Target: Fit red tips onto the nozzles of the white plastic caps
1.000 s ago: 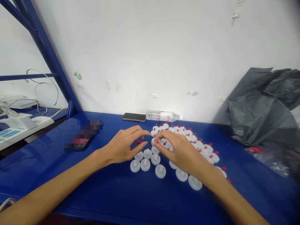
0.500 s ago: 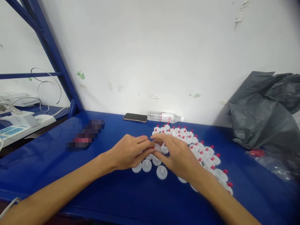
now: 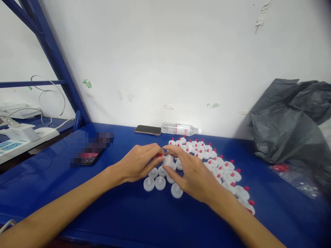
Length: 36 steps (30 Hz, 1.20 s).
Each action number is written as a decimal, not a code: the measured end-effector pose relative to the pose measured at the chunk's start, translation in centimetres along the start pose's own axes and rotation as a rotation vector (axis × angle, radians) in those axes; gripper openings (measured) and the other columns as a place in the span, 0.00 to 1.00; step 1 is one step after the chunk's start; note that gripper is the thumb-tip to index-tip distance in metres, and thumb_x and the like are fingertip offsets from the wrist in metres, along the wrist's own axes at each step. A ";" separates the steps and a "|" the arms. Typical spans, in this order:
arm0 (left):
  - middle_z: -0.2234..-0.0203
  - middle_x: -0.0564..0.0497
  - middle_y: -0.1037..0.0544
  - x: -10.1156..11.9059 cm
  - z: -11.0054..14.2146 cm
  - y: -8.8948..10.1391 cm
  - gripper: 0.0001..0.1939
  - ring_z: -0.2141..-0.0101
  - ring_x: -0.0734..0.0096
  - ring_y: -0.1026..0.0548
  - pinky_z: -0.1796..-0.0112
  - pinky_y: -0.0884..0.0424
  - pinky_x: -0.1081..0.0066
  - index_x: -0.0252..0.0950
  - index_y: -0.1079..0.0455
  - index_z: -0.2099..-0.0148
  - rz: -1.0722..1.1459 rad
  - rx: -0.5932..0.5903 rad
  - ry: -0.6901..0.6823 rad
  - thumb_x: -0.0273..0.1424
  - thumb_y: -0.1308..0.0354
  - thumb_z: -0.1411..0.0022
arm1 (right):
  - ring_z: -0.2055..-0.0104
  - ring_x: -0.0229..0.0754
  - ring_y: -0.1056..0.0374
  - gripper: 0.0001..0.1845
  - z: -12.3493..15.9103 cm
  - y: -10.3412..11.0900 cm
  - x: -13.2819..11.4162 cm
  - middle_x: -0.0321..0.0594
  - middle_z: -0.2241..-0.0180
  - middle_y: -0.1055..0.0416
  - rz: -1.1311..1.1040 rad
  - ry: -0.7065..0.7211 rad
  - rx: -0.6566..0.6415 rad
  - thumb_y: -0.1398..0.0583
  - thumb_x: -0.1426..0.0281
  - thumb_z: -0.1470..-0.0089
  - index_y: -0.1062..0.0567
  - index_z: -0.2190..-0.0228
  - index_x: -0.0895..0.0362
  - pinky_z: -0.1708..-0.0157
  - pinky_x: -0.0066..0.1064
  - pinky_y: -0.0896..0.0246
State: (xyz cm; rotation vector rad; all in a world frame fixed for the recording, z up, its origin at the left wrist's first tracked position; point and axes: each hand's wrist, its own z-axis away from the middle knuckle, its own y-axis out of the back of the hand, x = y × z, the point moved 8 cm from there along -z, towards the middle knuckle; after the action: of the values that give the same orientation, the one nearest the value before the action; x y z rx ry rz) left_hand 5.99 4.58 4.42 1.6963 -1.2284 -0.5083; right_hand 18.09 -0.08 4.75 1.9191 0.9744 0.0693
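Observation:
My left hand [image 3: 141, 162] is closed in a pinch on a small red cap [image 3: 160, 155]. Between the thumb and fingers of my right hand [image 3: 192, 172] is a white round plastic lid with a spout [image 3: 168, 159], tilted toward the left hand. The red cap meets the lid's spout end, though fingertips partly hide the contact. Below and around the hands stand several plain white lids [image 3: 149, 184] with bare spouts. To the right lies a cluster of similar lids with red caps [image 3: 229, 177], partly covered by my right hand and forearm.
A clear bottle [image 3: 181, 129] lies by the wall beside a phone [image 3: 148, 130]. Another dark phone [image 3: 91, 156], partly blurred out, rests at left. A power strip [image 3: 15, 146] is at far left. A dark plastic bag [image 3: 289, 120] and a clear bag with red pieces [image 3: 297, 179] sit at right.
My hands were apart a second ago and have come together. The left now pinches a red cap against the white lid held by the right. The camera view has shifted slightly.

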 end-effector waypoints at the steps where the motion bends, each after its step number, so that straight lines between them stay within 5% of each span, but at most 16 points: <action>1: 0.65 0.50 0.25 0.0 0.0 -0.3 0.11 0.69 0.70 0.27 0.70 0.36 0.69 0.39 0.33 0.53 -0.037 -0.041 -0.001 0.34 0.56 0.26 | 0.44 0.48 0.28 0.28 0.0 -0.1 -0.1 0.38 0.46 0.27 -0.009 0.003 -0.009 0.44 0.67 0.36 0.45 0.38 0.44 0.47 0.41 0.28; 6: 0.68 0.51 0.26 -0.5 0.0 -1.4 0.18 0.67 0.67 0.29 0.68 0.37 0.69 0.40 0.33 0.58 -0.052 -0.129 0.079 0.36 0.63 0.25 | 0.44 0.48 0.29 0.27 -0.3 -0.5 -0.1 0.38 0.44 0.28 0.007 0.004 -0.070 0.44 0.69 0.35 0.43 0.38 0.42 0.46 0.42 0.29; 11: 0.79 0.57 0.39 -4.2 0.3 0.8 0.22 0.77 0.73 0.40 0.73 0.42 0.70 0.38 0.49 0.73 0.101 0.111 0.373 0.41 0.66 0.25 | 0.47 0.53 0.26 0.21 -0.4 1.9 1.0 0.40 0.48 0.24 0.193 0.059 0.091 0.43 0.73 0.38 0.32 0.45 0.46 0.48 0.47 0.28; 15: 0.80 0.57 0.43 -6.8 0.8 3.3 0.21 0.77 0.72 0.43 0.72 0.45 0.69 0.39 0.51 0.73 -0.030 0.219 0.448 0.38 0.65 0.26 | 0.52 0.50 0.24 0.17 -0.3 4.6 3.3 0.39 0.52 0.22 0.216 -0.111 0.220 0.41 0.70 0.40 0.29 0.49 0.49 0.51 0.45 0.26; 20: 0.72 0.54 0.29 -7.6 0.4 1.8 0.12 0.69 0.68 0.33 0.66 0.42 0.68 0.38 0.36 0.66 -0.125 0.069 0.410 0.33 0.55 0.30 | 0.53 0.48 0.25 0.11 -0.5 4.3 3.2 0.37 0.54 0.24 0.111 -0.107 0.166 0.43 0.73 0.40 0.26 0.57 0.49 0.53 0.43 0.26; 25: 0.65 0.51 0.25 -7.5 0.4 -0.3 0.12 0.63 0.66 0.29 0.61 0.37 0.68 0.38 0.32 0.63 -0.152 -0.068 0.376 0.31 0.56 0.31 | 0.67 0.43 0.25 0.03 -0.2 3.1 3.4 0.39 0.52 0.27 0.108 -0.114 -0.013 0.40 0.69 0.40 0.25 0.65 0.49 0.68 0.38 0.26; 30: 0.64 0.52 0.24 -7.7 0.7 -0.8 0.12 0.65 0.66 0.27 0.64 0.37 0.68 0.40 0.34 0.52 -0.190 -0.160 0.388 0.29 0.56 0.33 | 0.59 0.49 0.26 0.02 -0.2 2.4 2.9 0.37 0.64 0.23 0.148 -0.095 -0.162 0.35 0.69 0.44 0.23 0.69 0.49 0.57 0.42 0.29; 36: 0.67 0.51 0.23 -8.6 1.2 -1.6 0.14 0.69 0.63 0.27 0.68 0.39 0.68 0.40 0.36 0.48 -0.238 -0.248 0.428 0.31 0.54 0.34 | 0.60 0.48 0.26 0.04 0.0 1.4 2.9 0.35 0.68 0.21 0.157 -0.140 -0.325 0.33 0.67 0.44 0.21 0.72 0.49 0.59 0.39 0.30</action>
State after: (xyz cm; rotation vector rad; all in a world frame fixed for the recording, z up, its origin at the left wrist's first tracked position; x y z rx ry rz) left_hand 2.34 11.79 0.91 1.6366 -0.6349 -0.3921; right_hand 20.91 1.45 4.85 1.6720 0.6727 0.1709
